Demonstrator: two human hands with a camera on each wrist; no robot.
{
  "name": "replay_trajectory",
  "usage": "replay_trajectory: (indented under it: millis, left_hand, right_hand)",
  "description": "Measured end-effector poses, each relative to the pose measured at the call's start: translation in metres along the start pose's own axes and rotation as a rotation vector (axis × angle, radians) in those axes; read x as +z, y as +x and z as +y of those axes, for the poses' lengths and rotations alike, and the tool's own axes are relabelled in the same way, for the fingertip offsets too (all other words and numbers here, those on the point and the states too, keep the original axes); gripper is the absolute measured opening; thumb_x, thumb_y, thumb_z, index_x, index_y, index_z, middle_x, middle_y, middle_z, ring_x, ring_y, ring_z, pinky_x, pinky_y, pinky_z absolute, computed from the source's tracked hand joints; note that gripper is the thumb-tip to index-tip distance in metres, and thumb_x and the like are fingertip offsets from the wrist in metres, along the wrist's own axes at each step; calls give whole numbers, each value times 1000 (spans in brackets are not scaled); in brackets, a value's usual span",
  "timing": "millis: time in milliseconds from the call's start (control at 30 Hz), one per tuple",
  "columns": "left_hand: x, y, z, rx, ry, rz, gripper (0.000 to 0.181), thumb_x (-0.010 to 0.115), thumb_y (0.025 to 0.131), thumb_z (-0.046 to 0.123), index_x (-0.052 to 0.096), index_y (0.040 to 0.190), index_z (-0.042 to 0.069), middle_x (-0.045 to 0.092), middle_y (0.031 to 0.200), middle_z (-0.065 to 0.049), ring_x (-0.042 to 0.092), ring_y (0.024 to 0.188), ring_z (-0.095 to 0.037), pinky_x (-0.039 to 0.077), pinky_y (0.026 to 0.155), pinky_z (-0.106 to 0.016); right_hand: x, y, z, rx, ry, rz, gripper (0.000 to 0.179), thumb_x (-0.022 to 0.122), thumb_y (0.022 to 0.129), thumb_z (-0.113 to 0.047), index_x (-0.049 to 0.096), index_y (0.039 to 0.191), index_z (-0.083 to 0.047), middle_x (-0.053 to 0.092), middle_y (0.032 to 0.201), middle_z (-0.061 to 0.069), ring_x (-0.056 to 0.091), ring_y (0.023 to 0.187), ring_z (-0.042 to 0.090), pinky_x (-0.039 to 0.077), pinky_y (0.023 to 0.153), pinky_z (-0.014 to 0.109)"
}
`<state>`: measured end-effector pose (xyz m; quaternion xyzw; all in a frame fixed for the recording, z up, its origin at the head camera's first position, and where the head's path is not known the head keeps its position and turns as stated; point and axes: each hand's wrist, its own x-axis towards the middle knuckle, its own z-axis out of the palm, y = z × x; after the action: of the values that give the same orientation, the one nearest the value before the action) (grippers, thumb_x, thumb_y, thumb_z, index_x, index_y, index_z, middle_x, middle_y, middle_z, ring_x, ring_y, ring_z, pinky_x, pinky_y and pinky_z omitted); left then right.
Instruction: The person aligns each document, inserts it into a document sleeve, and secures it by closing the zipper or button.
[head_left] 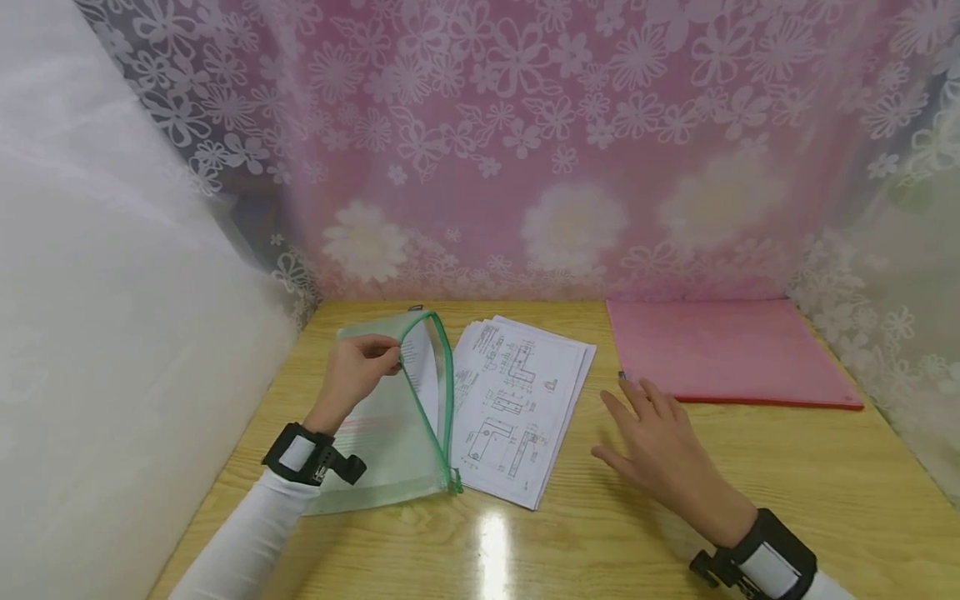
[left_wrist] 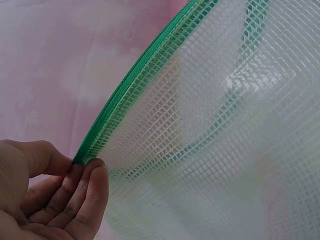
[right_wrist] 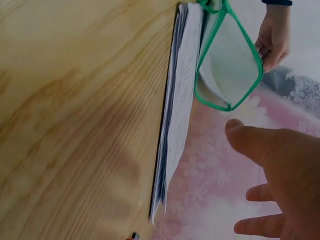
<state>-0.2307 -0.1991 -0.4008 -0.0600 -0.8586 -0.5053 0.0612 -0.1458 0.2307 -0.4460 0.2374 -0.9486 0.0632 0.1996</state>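
A translucent mesh zipper pouch (head_left: 375, 450) with green edging lies on the left of the table, its mouth spread apart and printed paper inside. My left hand (head_left: 352, 375) pinches the upper edge of that mouth by the green zipper (left_wrist: 120, 90), lifting it. Beside the pouch rests a stack of papers (head_left: 517, 417) with technical drawings on top; the pouch's zipper side touches or overlaps its left edge. My right hand (head_left: 663, 454) hovers right of the stack with fingers spread, holding nothing. In the right wrist view, its thumb (right_wrist: 255, 142) points toward the pouch opening.
A pink pouch (head_left: 735, 350) with a red zipper edge lies flat at the back right, near the right hand's fingertips. A pink flowered curtain (head_left: 480, 167) hangs behind the wooden table (head_left: 600, 550). White sheeting (head_left: 112, 292) stands along the left side.
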Motion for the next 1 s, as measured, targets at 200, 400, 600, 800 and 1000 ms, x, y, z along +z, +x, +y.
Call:
replay_trajectory:
  millis: [200,400,600,800,1000]
  left_hand:
    - [-9,-1,-3,-24,9,10,26,67,100,18,75,118,1,76,105,-21,76,86,-25,62,83,-46]
    - [-14,-1,-7,-35,19,22,29,68,100,23,75,119,3,76,106,-21,77,88,-26,61,86,-48]
    - [-14,3,-6,-13,32,28,27,68,100,20,75,118,2,77,104,-21,77,85,-25,61,84,-49]
    - [-17,3,-3,-13,42,20,26,67,101,19,75,118,1,76,106,-21,77,85,-24,61,85,-49]
    - [-20,1,-6,-25,54,25,26,67,100,20,75,118,2,76,105,-20,77,84,-22,61,84,-49]
  right_hand:
    - [2,-10,10,-64,-24,102,87,79,79,-60,59,141,-4,48,152,28,41,139,56,41,100,75]
    - [7,-14,10,-60,-8,93,95,79,75,-65,56,147,-8,38,160,26,33,144,57,34,105,78]
    - [17,-7,1,50,5,-3,102,76,76,-69,49,153,-7,26,165,30,18,152,56,25,111,79]
    - [23,6,-8,175,110,-97,108,70,82,-72,35,160,-6,13,167,32,5,154,57,18,113,80]
    - [35,25,-7,324,348,-186,115,71,87,-67,23,159,9,22,163,36,16,152,57,22,118,72]
